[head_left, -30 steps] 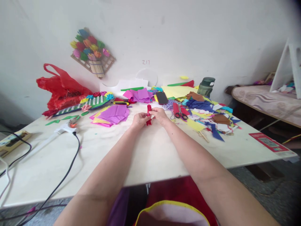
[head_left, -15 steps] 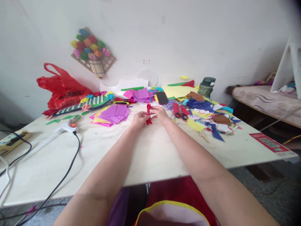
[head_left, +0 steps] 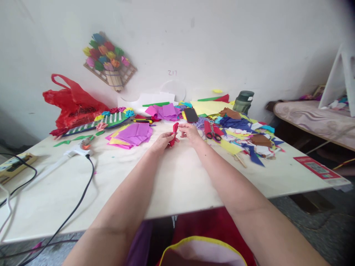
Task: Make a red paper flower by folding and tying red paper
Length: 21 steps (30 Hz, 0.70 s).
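Note:
A small bunched piece of red paper [head_left: 175, 128], pleated and pinched at its middle, is held upright just above the table. My left hand [head_left: 163, 142] has its thumb and fingers closed around the paper's middle and lower part. On the other side, my right hand [head_left: 190, 133] touches the upper right edge of the paper with thumb and forefinger pinched together, the other fingers curled below. Left of my hands lies a stack of purple, pink and yellow paper sheets [head_left: 135, 133]. Scissors [head_left: 213, 132] with black handles rest on red paper to the right.
A white glue gun [head_left: 79, 149] with a black cord lies at the left, near a power strip [head_left: 18, 166]. Paper scraps [head_left: 249, 136] are heaped at the right, with a phone [head_left: 191, 115] and green bottle [head_left: 244, 102] behind. A red plastic bag [head_left: 73, 103] stands at the back left.
The red paper has turned in my left hand, from a fanned-out edge view to a broader, tilted face. My right fingertips have shifted slightly along its upper edge.

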### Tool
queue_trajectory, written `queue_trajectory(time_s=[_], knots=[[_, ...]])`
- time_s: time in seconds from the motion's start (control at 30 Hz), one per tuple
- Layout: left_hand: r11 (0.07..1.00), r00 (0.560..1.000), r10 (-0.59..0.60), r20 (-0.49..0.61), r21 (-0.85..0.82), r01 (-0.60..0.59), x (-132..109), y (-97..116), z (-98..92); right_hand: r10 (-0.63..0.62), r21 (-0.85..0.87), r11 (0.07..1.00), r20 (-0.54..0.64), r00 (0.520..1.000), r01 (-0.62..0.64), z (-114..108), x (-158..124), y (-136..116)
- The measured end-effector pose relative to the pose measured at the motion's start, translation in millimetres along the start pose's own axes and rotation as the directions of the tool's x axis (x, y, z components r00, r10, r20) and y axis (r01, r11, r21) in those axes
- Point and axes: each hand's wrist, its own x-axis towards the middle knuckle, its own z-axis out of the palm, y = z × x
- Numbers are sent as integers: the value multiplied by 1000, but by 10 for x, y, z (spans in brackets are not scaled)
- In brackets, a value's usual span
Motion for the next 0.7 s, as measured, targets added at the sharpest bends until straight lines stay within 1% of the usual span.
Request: queue_trajectory(time_s=[0.1,0.2,0.33,0.43,0.5,0.57,0.63,0.7], knots=[[1000,1000,14,21,12,-14,3,-12,-14,39,36,999,50,998,-41,-15,-3,-7],[1000,999,16,31,26,-17,3,-14,-18,35,29,999,74,997,-37,-24,-4,-1],[997,999,17,50,72,-21,-13,8,-7,-11,-21,1000,69,998,13,-25,-1,19],[992,998,-1,63,123,-6,-29,30,4,-49,-84,995,46,998,53,-28,9,32],[991,998,-11,65,131,3,-36,39,8,-89,-101,990,54,995,94,-36,17,39],[995,999,-5,51,103,-1,-37,38,7,-138,-96,984,102,985,148,-50,24,42],[997,999,5,43,72,-8,-34,29,-1,-178,-84,977,175,968,195,-65,29,45],[998,999,7,41,62,-10,-27,16,-10,-171,-83,977,234,957,195,-79,32,48]])
